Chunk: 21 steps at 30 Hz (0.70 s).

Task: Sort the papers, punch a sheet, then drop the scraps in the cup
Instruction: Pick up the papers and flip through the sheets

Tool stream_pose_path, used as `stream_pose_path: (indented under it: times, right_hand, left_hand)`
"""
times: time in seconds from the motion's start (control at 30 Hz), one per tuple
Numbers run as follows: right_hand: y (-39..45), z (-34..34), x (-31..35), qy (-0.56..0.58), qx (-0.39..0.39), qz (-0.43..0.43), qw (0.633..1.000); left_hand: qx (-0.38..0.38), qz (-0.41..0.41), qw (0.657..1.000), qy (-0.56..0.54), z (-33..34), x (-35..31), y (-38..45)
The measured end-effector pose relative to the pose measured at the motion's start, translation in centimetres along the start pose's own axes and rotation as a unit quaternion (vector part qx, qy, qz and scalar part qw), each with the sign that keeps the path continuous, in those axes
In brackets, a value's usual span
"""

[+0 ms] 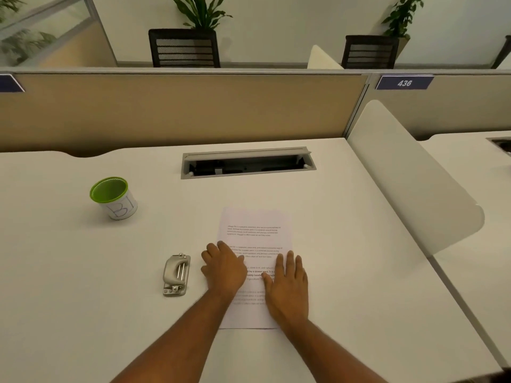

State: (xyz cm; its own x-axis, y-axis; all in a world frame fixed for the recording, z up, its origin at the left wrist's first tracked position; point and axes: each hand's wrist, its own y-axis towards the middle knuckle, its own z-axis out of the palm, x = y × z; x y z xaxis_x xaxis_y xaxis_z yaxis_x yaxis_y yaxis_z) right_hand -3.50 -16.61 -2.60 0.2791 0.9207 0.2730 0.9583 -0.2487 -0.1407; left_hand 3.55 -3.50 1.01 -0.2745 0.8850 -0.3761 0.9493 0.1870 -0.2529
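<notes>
From the head camera, a white desk (345, 244) fills the lower part of the picture, with a tan partition panel (179, 106) standing along its far edge. A printed sheet of paper (255, 225) lies flat near the desk's middle, its long side running away from the person, with several short blocks of text on it; whether more than 1 sheet lies there cannot be told.

Both hands rest palm-down on the sheet. The left hand (224, 268) lies over the sheet's left edge, fingers slightly curled and loosely spread, part of it on the paper and part on the bare desk. The right hand (289, 286) lies flat on the sheet's right half, fingers straight and close together, pointing away. Neither hand pinches or lifts anything.

A grey metal hole punch (176, 273) sits on the desk just left of the left hand, apart from it and from the paper. A cup (114, 199) with a green rim and green inside and a white label bearing blue handwriting stands upright well to the far left.

Beyond the paper, a cable tray (247, 163) is sunk into the desk. A blue plate (404, 83) reading 436 hangs on the partition at right.
</notes>
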Motion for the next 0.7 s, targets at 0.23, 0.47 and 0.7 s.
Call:
stream_pose_path:
  times: [0.23,0.47,0.7]
  right_hand:
    - [-1.3,0.1,0.3,0.017,-0.01,-0.003,1.0]
    - [-2.8,0.5,0.0,0.033,-0.002,-0.013,0.999]
    - [-3.5,0.2,-1.3,0.098,-0.028,-0.039,0.994]
  left_hand:
    - [0.059,-0.111,0.983,-0.133,-2.1,0.4,1.6]
    - [0.133,-0.152,0.918,-0.34,-2.2,1.8,2.7]
    - [0.218,-0.101,0.849,-0.471,-4.6,2.8,0.9]
